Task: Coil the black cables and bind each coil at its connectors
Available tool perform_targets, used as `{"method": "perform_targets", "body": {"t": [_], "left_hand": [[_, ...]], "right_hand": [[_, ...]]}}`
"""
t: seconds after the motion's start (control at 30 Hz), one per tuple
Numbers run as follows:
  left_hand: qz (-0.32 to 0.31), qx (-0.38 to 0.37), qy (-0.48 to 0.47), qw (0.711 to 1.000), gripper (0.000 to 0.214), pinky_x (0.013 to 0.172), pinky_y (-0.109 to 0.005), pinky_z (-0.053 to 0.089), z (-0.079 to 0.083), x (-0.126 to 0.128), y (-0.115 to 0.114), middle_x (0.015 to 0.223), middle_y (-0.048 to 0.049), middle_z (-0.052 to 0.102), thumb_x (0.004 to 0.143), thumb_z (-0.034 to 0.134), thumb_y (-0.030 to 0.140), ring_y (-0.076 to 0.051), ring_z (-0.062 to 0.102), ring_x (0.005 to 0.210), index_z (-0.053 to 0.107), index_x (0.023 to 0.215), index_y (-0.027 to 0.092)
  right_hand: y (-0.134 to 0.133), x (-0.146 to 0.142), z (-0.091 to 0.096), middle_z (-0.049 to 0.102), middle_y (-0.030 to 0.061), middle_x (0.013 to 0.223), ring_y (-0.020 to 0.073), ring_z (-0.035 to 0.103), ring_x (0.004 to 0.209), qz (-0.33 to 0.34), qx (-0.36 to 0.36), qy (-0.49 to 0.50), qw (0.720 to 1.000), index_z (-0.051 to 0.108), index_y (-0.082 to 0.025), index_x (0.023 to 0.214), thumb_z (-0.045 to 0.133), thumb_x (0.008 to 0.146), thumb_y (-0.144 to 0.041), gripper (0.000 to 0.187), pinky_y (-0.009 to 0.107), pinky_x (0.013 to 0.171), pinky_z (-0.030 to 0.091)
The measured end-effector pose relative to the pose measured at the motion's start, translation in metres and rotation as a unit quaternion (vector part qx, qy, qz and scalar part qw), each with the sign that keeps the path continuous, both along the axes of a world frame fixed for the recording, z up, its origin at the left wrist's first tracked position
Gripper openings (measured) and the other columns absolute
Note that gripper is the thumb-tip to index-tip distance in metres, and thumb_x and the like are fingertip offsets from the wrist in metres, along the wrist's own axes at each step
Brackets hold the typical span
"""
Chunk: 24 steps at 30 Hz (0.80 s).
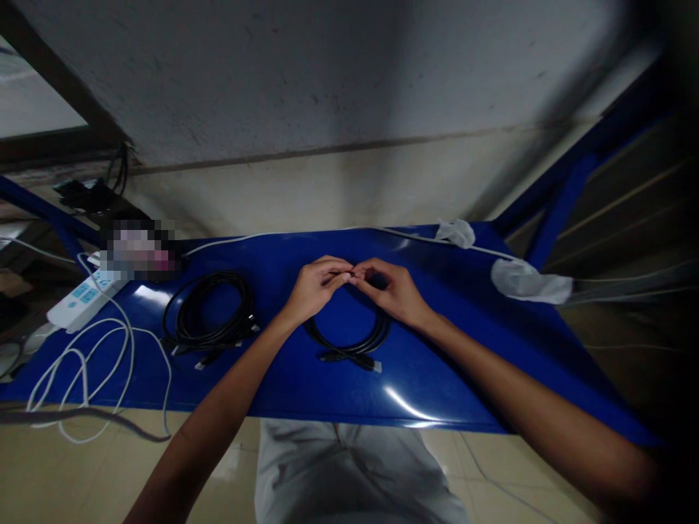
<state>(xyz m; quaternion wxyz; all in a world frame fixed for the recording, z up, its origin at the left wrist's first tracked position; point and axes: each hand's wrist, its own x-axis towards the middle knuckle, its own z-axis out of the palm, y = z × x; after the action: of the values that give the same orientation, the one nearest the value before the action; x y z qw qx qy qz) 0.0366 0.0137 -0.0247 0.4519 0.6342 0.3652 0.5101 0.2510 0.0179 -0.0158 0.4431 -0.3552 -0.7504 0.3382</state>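
Observation:
A coiled black cable [349,349] lies on the blue table, its plug ends [363,362] at the near side of the loop. At the far side of this coil my left hand [320,285] and my right hand [387,287] meet, fingertips almost touching. Both hands are closed in a pinch on the cable's top part. Fingers cover that spot, so any small tie there cannot be made out. To the left of my left hand rests a bundle of coiled black cables [210,313] with several plugs showing.
At the left are a white power strip [87,295] and loose loops of white cord [128,349]. A white cord runs along the back edge by the wall. Crumpled clear plastic [529,282] sits at the right, near a blue frame post [562,211].

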Motion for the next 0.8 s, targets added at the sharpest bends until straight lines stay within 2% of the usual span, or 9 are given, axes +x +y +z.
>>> {"method": "perform_targets", "body": {"t": [0.17,0.4,0.63,0.8], "left_hand": [[-0.003,0.003,0.003,1.0,0.025,0.099,-0.037,0.065,0.003,-0.002,0.0,0.117,-0.0117,0.076,0.094,0.085,0.039,-0.022,0.075,0.109,0.085,0.107,0.019],[-0.005,0.003,-0.005,1.0,0.026,0.096,-0.034,0.064,0.005,-0.002,0.001,0.114,-0.0106,0.076,0.093,0.086,0.04,-0.02,0.076,0.104,0.086,0.107,0.018],[-0.012,-0.011,-0.002,1.0,0.029,0.078,-0.03,0.063,0.009,-0.002,-0.001,0.106,-0.0093,0.077,0.094,0.086,0.042,-0.015,0.073,0.082,0.085,0.111,0.018],[-0.014,-0.013,-0.002,1.0,0.029,0.076,-0.029,0.062,0.011,-0.001,-0.001,0.105,-0.0093,0.078,0.094,0.085,0.042,-0.016,0.075,0.085,0.086,0.112,0.019]], "right_hand": [[0.0,0.0,0.002,0.078,0.0042,0.093,0.0224,0.071,0.086,0.001,-0.009,0.001,1.0,0.078,-0.024,0.105,0.076,0.1,-0.051,0.028,0.037,0.083,0.056],[0.002,-0.001,-0.003,0.078,0.0046,0.097,0.0224,0.071,0.088,0.013,-0.031,0.026,0.999,0.077,-0.025,0.106,0.076,0.101,-0.047,0.023,0.038,0.084,0.056],[0.002,0.0,-0.004,0.077,0.0051,0.097,0.0228,0.071,0.089,0.016,-0.043,0.033,0.998,0.074,-0.025,0.107,0.073,0.103,-0.049,0.025,0.039,0.084,0.057],[0.001,-0.002,-0.004,0.077,0.0055,0.097,0.023,0.073,0.09,0.023,-0.073,0.063,0.995,0.07,-0.025,0.108,0.073,0.103,-0.052,0.027,0.04,0.086,0.058]]}}
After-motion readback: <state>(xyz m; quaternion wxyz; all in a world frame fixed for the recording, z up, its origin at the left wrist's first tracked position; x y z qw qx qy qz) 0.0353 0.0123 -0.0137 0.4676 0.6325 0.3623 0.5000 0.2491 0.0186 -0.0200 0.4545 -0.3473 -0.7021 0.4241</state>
